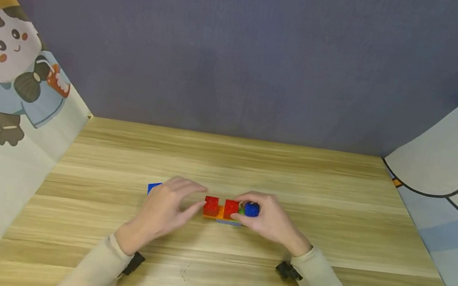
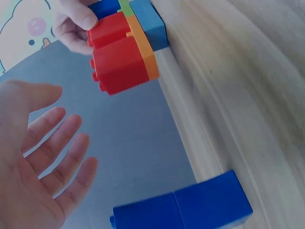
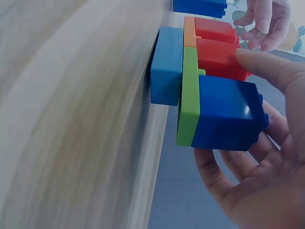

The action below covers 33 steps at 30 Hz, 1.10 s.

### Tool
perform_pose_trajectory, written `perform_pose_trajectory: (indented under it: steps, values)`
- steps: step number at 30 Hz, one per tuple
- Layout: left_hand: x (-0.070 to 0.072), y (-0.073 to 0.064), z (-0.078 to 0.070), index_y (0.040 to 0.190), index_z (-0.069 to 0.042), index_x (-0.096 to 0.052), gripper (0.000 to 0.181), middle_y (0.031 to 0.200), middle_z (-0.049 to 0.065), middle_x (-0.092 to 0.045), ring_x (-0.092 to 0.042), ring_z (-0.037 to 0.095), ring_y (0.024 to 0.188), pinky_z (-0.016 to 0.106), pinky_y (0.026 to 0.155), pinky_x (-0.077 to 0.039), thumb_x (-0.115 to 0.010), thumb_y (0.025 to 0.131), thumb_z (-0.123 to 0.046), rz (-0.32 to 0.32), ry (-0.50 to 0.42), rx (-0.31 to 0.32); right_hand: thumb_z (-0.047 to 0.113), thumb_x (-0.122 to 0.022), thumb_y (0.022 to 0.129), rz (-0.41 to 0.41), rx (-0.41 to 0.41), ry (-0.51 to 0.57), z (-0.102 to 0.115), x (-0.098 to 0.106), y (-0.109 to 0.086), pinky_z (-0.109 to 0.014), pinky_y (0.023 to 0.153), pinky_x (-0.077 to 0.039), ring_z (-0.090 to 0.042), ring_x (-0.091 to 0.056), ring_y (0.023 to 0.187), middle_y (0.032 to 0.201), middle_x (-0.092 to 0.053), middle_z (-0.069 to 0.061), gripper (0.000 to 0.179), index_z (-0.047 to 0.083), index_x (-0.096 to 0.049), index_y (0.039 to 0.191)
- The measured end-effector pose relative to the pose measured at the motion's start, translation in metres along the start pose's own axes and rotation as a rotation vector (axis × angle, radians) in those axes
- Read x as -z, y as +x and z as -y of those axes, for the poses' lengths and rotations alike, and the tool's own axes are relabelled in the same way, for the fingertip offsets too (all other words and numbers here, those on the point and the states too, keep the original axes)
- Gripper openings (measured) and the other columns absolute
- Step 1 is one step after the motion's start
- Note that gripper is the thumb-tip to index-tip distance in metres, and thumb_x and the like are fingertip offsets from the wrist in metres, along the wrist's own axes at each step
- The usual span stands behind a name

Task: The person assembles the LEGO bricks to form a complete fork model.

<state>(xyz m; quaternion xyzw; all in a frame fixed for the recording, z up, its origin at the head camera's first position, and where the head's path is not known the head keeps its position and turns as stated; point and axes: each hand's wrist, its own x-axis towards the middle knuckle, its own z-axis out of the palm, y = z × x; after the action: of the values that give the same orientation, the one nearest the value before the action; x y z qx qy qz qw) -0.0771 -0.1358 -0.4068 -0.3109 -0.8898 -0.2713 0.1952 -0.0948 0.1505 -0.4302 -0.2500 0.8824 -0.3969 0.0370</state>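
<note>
Near the middle of the table stands a small brick build: a light blue brick [image 3: 167, 67] at the bottom, an orange plate [image 2: 143, 45] and a green plate [image 3: 189, 100] above it. On top sit a left red brick [image 1: 211, 206], a right red brick [image 1: 230, 209] and a dark blue brick [image 3: 228, 112]. My right hand [image 1: 268, 221] pinches the right red brick between thumb and fingers, arching over the dark blue brick. My left hand [image 1: 162, 207] holds nothing; its relaxed, spread fingers are just left of the left red brick, apart from it in the left wrist view.
Two dark blue blocks [image 2: 190, 205] lie side by side on the table, left of the build and partly behind my left hand in the head view. A grey panel [image 1: 247, 56] closes off the table's [image 1: 207, 279] far edge. Printed panels flank both sides.
</note>
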Motion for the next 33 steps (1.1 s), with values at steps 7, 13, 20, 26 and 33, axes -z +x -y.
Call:
perform_pose_trajectory:
  steps: [7, 13, 20, 26, 33]
  values:
    - [0.007, -0.002, 0.009, 0.113, -0.007, -0.080, 0.028, 0.111, 0.008, -0.081, -0.077, 0.028, 0.103, 0.044, 0.089, -0.064, -0.087, 0.087, -0.016, -0.039, 0.015, -0.013, 0.029, -0.088, 0.089, -0.046, -0.017, 0.019, -0.006, 0.006, 0.000, -0.027, 0.082, -0.060, -0.011, -0.072, 0.090, 0.112, -0.080, 0.000, 0.032, 0.018, -0.081, 0.118]
    - [0.016, -0.001, 0.018, 0.115, -0.006, -0.079, 0.028, 0.112, 0.011, -0.081, -0.077, 0.030, 0.103, 0.047, 0.090, -0.064, -0.086, 0.089, -0.016, -0.054, 0.030, 0.017, 0.029, -0.089, 0.089, -0.089, -0.028, 0.023, -0.015, 0.012, 0.001, -0.030, 0.081, -0.060, -0.014, -0.074, 0.093, 0.110, -0.081, 0.000, 0.032, 0.017, -0.081, 0.118]
    - [0.024, -0.004, 0.027, 0.115, -0.007, -0.079, 0.029, 0.112, 0.011, -0.081, -0.076, 0.032, 0.104, 0.050, 0.091, -0.063, -0.085, 0.089, -0.020, -0.068, 0.038, 0.064, 0.030, -0.090, 0.088, -0.133, -0.087, -0.002, -0.025, 0.020, 0.002, -0.023, 0.068, -0.052, -0.005, -0.063, 0.075, 0.107, -0.081, -0.002, 0.036, 0.016, -0.081, 0.119]
    - [0.029, -0.011, 0.035, 0.114, -0.007, -0.080, 0.027, 0.112, 0.012, -0.081, -0.076, 0.035, 0.105, 0.053, 0.091, -0.063, -0.085, 0.090, -0.020, -0.070, 0.036, 0.094, 0.030, -0.089, 0.088, -0.153, -0.118, -0.007, -0.031, 0.028, 0.001, -0.023, 0.056, -0.047, -0.006, -0.056, 0.062, 0.107, -0.081, -0.006, 0.036, 0.014, -0.081, 0.119]
    - [0.037, -0.019, 0.044, 0.114, -0.006, -0.079, 0.027, 0.111, 0.013, -0.081, -0.076, 0.035, 0.105, 0.054, 0.090, -0.062, -0.085, 0.091, -0.019, -0.077, 0.039, 0.141, 0.032, -0.088, 0.090, -0.153, -0.154, -0.003, -0.035, 0.032, 0.000, -0.024, 0.049, -0.036, -0.008, -0.046, 0.054, 0.109, -0.081, -0.007, 0.036, 0.015, -0.080, 0.121]
